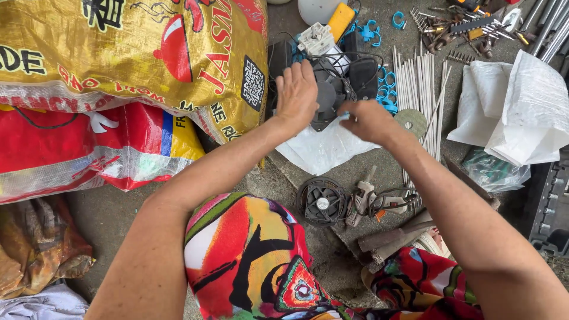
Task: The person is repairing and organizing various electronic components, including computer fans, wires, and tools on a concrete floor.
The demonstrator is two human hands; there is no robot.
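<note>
Black fan housing (329, 95): I'd keep my left hand (296, 93) flat, fingers spread, pressing it steady, while my right hand (368, 120) fingers pinch its edge, working slowly.

Against the left edge, a gold woven sack (136, 53) stacked on a red one (89, 148), with a crumpled brownish bag (35, 249) below on the concrete. In the middle, a small round black fan (323, 202) just beside a corded tool (370, 201), plus thin white rods (415, 89) lying side by side and a green disc (411, 122) on them. Up top, blue clips (370, 29) and scattered metal tools (468, 26); at right, crumpled white sacking (515, 106).
</note>
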